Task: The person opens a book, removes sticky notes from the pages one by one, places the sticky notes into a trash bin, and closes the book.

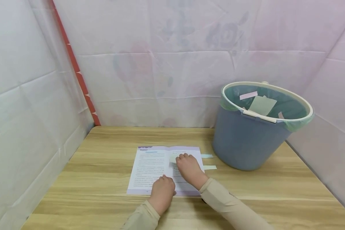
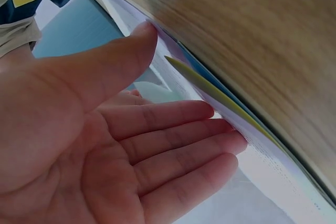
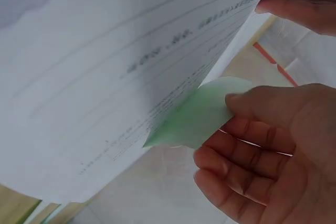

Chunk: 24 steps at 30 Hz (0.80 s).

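Observation:
An open book [image 1: 146,171] with printed text and purple borders lies on the wooden table. Over its right page, my right hand [image 1: 189,167] pinches a pale green sticky note [image 3: 202,114] between thumb and fingers. One edge of the note meets the page, while the rest curls away from it. Near the lower middle of the book rests my left hand [image 1: 162,193], its fingers nearly straight and their tips against the pages in the left wrist view. A yellow-edged sheet [image 2: 220,95] shows there among the page edges.
A blue tab [image 1: 207,156] and a pale green tab [image 1: 210,167] stick out from the book's right side. Beyond them stands a grey-blue bucket [image 1: 241,140] with a green liner, holding paper pieces [image 1: 263,105]. Patterned sheeting [image 1: 161,80] surrounds the table.

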Each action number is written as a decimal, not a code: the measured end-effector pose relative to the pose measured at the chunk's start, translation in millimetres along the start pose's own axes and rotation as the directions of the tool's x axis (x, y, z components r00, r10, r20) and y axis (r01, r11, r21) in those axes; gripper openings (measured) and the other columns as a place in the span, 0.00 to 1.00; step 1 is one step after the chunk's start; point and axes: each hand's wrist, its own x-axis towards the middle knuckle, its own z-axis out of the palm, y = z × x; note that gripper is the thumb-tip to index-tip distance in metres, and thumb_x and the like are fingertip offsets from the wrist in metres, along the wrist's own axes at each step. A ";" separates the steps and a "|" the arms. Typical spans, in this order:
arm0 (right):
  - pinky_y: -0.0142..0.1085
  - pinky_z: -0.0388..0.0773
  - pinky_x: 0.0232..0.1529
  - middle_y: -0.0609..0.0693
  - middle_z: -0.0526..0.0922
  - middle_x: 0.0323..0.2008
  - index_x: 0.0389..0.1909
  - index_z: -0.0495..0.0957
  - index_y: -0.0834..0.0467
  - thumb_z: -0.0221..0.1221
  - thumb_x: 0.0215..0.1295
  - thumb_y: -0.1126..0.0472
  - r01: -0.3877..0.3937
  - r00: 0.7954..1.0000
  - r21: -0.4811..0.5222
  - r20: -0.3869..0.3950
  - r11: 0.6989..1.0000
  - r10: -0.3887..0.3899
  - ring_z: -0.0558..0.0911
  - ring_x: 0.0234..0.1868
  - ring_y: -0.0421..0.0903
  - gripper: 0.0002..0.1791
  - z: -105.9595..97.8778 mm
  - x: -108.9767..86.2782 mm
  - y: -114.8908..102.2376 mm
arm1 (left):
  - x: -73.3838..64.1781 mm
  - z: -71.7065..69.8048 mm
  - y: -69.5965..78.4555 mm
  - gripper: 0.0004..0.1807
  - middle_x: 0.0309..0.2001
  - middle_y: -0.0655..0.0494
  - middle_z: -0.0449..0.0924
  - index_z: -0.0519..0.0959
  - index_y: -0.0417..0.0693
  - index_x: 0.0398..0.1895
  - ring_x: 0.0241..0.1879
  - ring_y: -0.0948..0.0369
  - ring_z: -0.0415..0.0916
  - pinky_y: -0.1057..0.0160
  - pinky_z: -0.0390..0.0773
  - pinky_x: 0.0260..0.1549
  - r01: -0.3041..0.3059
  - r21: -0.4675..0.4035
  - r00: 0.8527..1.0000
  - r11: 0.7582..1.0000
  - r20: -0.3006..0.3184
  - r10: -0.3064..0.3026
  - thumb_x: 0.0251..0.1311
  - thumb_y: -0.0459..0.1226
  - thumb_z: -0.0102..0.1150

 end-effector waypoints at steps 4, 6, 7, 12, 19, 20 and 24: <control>0.35 0.75 0.24 0.51 0.75 0.22 0.24 0.78 0.62 0.65 0.54 0.70 -0.058 0.998 0.049 -0.005 0.997 0.058 0.76 0.25 0.45 0.05 3.1 -1.5 2.8 | 0.1 -1.1 0.8 0.29 0.36 0.40 0.84 0.82 0.32 0.35 0.31 0.55 0.82 0.64 0.82 0.29 -0.005 -0.002 1.000 1.000 0.025 0.005 0.44 0.52 0.72; 0.35 0.74 0.24 0.51 0.75 0.22 0.23 0.77 0.62 0.64 0.53 0.71 -0.090 0.996 0.076 -0.008 0.993 0.091 0.76 0.24 0.45 0.05 4.0 -1.7 4.0 | -0.4 -1.7 1.1 0.29 0.37 0.39 0.84 0.82 0.32 0.36 0.32 0.54 0.83 0.64 0.82 0.30 -0.006 0.000 1.000 1.000 0.024 0.006 0.44 0.52 0.72; 0.35 0.74 0.23 0.51 0.75 0.22 0.23 0.77 0.62 0.64 0.53 0.71 -0.104 0.994 0.086 -0.009 0.991 0.106 0.76 0.24 0.45 0.05 4.6 -1.8 4.6 | -0.7 -1.9 1.2 0.29 0.37 0.39 0.84 0.82 0.32 0.36 0.32 0.54 0.83 0.64 0.82 0.30 -0.005 0.001 1.000 1.000 0.019 0.005 0.44 0.52 0.72; 0.34 0.76 0.23 0.52 0.76 0.21 0.23 0.78 0.63 0.65 0.55 0.70 -0.164 0.985 0.119 -0.025 0.979 0.168 0.76 0.23 0.45 0.06 8.2 -3.0 8.6 | -1.7 -0.8 1.1 0.30 0.37 0.39 0.84 0.82 0.31 0.37 0.33 0.53 0.83 0.63 0.82 0.30 0.003 0.001 1.000 1.000 0.000 -0.003 0.43 0.51 0.72; 0.32 0.74 0.18 0.51 0.75 0.19 0.20 0.77 0.63 0.67 0.53 0.70 -0.223 0.970 0.192 -0.051 0.956 0.237 0.75 0.20 0.44 0.09 4.0 -6.5 19.9 | -1.7 -2.4 0.8 0.31 0.39 0.38 0.83 0.81 0.30 0.38 0.36 0.52 0.83 0.63 0.83 0.32 -0.006 -0.003 1.000 1.000 0.027 0.006 0.45 0.52 0.71; 0.31 0.73 0.17 0.51 0.74 0.18 0.19 0.77 0.63 0.66 0.54 0.70 -0.232 0.967 0.208 -0.052 0.950 0.248 0.74 0.19 0.43 0.09 2.4 -6.8 22.2 | -1.7 -2.6 0.7 0.31 0.39 0.38 0.83 0.81 0.30 0.38 0.35 0.53 0.83 0.63 0.83 0.32 -0.007 -0.002 1.000 1.000 0.024 0.008 0.45 0.52 0.72; 0.32 0.70 0.15 0.50 0.71 0.16 0.18 0.74 0.63 0.65 0.56 0.70 -0.264 0.956 0.266 -0.058 0.927 0.289 0.71 0.17 0.43 0.12 -3.9 -7.5 31.9 | -1.3 -2.0 0.5 0.31 0.38 0.38 0.83 0.81 0.29 0.38 0.34 0.52 0.83 0.63 0.83 0.31 -0.007 -0.005 1.000 1.000 0.014 0.008 0.45 0.51 0.72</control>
